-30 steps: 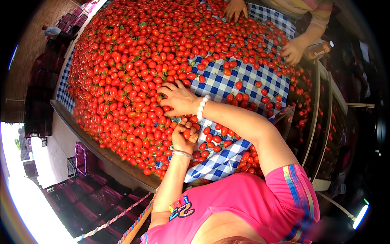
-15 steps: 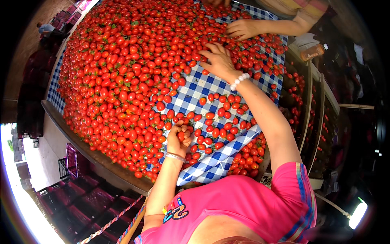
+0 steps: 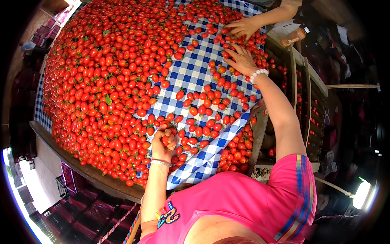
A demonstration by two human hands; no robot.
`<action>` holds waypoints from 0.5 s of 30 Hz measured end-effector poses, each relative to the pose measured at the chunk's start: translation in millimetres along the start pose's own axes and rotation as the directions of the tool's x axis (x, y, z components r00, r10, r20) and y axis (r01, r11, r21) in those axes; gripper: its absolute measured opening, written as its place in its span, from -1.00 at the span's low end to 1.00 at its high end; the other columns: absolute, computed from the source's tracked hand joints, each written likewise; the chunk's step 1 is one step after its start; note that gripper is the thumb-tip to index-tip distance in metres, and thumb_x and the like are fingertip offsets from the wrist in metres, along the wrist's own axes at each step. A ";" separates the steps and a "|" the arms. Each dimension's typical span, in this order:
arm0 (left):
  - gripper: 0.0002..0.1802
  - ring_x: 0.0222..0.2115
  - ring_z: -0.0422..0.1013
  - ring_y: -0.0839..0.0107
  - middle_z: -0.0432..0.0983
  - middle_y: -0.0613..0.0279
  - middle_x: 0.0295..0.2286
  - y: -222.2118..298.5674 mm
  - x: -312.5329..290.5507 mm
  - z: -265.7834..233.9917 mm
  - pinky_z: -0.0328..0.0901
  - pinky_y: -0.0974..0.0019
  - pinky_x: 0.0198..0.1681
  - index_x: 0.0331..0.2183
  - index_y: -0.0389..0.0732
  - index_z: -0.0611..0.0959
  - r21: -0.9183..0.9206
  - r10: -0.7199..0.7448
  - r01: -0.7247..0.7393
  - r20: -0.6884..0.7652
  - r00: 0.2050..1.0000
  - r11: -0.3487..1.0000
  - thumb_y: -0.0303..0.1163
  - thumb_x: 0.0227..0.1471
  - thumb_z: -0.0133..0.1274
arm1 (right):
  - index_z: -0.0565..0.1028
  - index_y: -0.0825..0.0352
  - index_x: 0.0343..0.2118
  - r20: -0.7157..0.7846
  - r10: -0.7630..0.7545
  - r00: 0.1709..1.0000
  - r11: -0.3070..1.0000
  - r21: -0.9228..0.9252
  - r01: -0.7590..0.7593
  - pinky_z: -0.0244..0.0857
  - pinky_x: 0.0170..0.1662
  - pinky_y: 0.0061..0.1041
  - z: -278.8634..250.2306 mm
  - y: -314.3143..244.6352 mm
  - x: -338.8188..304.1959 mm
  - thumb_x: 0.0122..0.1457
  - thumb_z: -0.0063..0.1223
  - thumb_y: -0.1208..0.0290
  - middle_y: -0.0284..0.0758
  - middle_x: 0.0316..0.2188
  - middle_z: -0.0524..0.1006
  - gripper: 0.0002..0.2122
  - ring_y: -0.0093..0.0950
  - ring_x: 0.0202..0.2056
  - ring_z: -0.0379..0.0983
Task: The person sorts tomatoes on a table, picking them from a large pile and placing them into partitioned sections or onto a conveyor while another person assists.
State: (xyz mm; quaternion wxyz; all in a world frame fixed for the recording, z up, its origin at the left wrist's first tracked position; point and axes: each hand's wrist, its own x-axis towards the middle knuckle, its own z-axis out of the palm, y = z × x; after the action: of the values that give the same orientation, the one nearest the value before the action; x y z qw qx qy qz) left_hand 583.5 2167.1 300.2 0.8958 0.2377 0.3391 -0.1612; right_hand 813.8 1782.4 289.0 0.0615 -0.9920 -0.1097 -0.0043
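Small oval red cherry tomatoes [image 3: 101, 85] with green stems lie in a broad heap on a blue-and-white checked cloth [image 3: 172, 87]. My left hand [image 3: 163, 143], palm up at the heap's near edge, has its fingers curled round a cherry tomato, which shows only in part. My right hand [image 3: 243, 61], a white bead bracelet at its wrist, lies palm down with fingers spread over loose tomatoes at the cloth's right side. A scattered group of tomatoes [image 3: 207, 101] lies between my two hands. Another person's hand [image 3: 242, 27] rests on tomatoes just beyond my right hand.
A folded cloth edge [image 3: 211, 156] runs along the near side, with more tomatoes beyond it. To the right are slatted rollers [image 3: 298, 89] carrying some tomatoes, and a bottle [image 3: 294, 36] of brown liquid. Dark crates [image 3: 87, 215] stand at lower left. A lamp [image 3: 360, 195] glows at lower right.
My right hand has swept rightward, and loose tomatoes have shifted with it, baring more cloth at the middle. My left hand stays curled near the heap's edge. The whole view has shifted somewhat.
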 end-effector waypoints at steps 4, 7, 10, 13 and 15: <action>-0.76 -0.66 0.18 0.54 0.34 0.32 -0.54 -2.7 2.3 3.9 0.01 0.52 -0.72 -0.25 -0.21 0.49 0.015 -0.007 0.006 0.027 1.000 1.000 -0.56 0.00 -0.17 | 0.18 0.01 0.31 0.101 0.174 0.980 0.982 0.060 -0.181 -0.16 0.36 -0.12 -6.3 67.4 -38.6 0.25 -0.12 -0.11 -0.28 0.34 0.09 -0.40 -0.18 0.36 -0.07; -0.76 -0.66 0.19 0.55 0.35 0.32 -0.54 -1.2 -1.0 2.7 0.01 0.53 -0.72 -0.24 -0.21 0.50 0.027 0.006 -0.006 -0.006 1.000 1.000 -0.56 0.01 -0.18 | 0.29 0.07 0.24 0.001 0.265 0.964 0.950 -0.171 -0.261 0.00 0.30 -0.19 -22.1 44.8 -54.0 0.23 -0.02 0.23 -0.28 0.29 0.18 -0.51 -0.21 0.29 0.08; -0.71 -0.67 0.22 0.48 0.36 0.27 -0.53 -3.0 1.5 -2.6 0.02 0.47 -0.71 -0.19 -0.21 0.49 0.022 -0.021 0.021 0.031 0.999 1.000 -0.55 0.00 -0.20 | 0.55 0.25 -0.14 -0.247 -0.050 0.968 0.990 0.113 0.080 0.38 -0.08 -0.31 -39.7 -0.9 -66.7 0.09 0.06 0.51 -0.26 -0.16 0.53 -0.75 -0.22 -0.12 0.46; -0.72 -0.68 0.24 0.49 0.37 0.26 -0.50 -5.2 -3.2 3.0 0.03 0.48 -0.72 -0.17 -0.19 0.49 0.108 -0.026 0.023 0.032 0.999 0.994 -0.51 0.05 -0.18 | 0.59 0.21 -0.20 0.288 -0.313 0.905 0.913 0.355 0.203 0.43 -0.14 -0.25 -43.3 -70.4 -95.6 0.05 0.09 0.45 -0.30 -0.21 0.57 -0.78 -0.23 -0.21 0.53; -0.74 -0.68 0.23 0.51 0.39 0.26 -0.47 -7.0 -2.2 3.7 0.02 0.50 -0.73 -0.16 -0.18 0.49 0.171 -0.045 0.032 0.074 0.996 0.985 -0.48 0.08 -0.17 | 0.53 0.24 -0.18 0.365 -0.267 0.892 0.963 0.133 0.233 0.47 -0.20 -0.22 -32.1 -96.8 -116.7 0.02 0.07 0.55 -0.18 -0.17 0.47 -0.75 -0.15 -0.23 0.54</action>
State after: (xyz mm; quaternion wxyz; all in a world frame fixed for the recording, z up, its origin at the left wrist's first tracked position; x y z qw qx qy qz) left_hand 580.8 2159.5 301.9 0.8815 0.3001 0.2937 -0.2160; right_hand 678.9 1846.8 330.0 0.0804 -0.9480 -0.2463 0.1845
